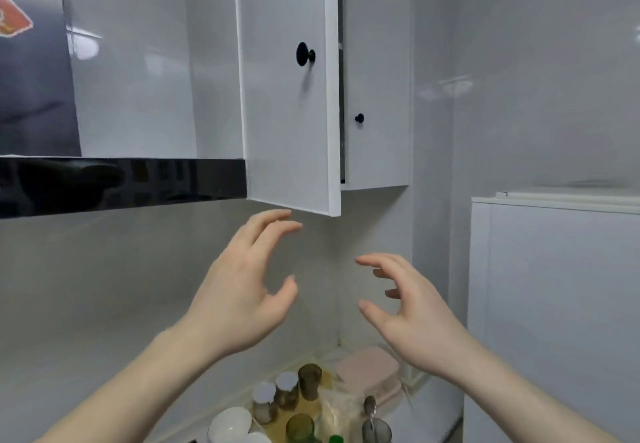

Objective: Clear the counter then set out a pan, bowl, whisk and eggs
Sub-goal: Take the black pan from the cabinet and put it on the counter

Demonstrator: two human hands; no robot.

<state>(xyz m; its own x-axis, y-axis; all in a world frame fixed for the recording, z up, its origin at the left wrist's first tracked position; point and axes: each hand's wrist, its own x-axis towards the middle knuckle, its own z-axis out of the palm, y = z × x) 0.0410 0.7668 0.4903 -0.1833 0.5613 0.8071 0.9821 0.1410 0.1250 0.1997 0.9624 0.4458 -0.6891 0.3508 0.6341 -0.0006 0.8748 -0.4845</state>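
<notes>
My left hand [242,290] is raised with fingers spread and empty, its fingertips just under the bottom edge of the white wall cabinet door [287,103], which hangs partly ajar. My right hand [405,307] is raised beside it, also empty with fingers apart. Far below on the counter stand a white bowl [230,423], several spice jars [287,389] and a pink box [369,370]. No pan, whisk or eggs show.
A black range hood [121,182] juts out at the left. The door's black knob [304,54] faces me; a second cabinet door [377,96] lies behind. A white fridge [554,304] stands at the right. A metal utensil [372,415] stands among the jars.
</notes>
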